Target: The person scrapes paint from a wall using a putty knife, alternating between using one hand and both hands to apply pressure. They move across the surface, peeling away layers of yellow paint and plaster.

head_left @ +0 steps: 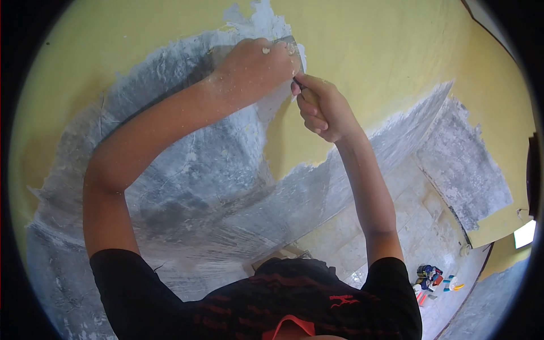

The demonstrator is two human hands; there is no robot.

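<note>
A scraper with a flat metal blade [292, 42] lies against the wall at the edge of the peeled yellow paint. My right hand [327, 109] is wrapped around its handle, below the blade. My left hand [258, 61] is closed at the blade, its knuckles turned toward me and specked with pale dust and flakes. The fingertips of that hand are hidden, and part of the blade shows past them. Around both hands, the yellow painted wall [362, 51] meets a bare grey and white scraped patch [198, 153].
Below right, the pale tiled floor [340, 243] holds several small items, among them dark cans [429, 276] and a white, blue and yellow object [453, 284]. Another scraped grey patch [462, 161] covers the wall at right. A bright opening [525, 234] shows at the far right.
</note>
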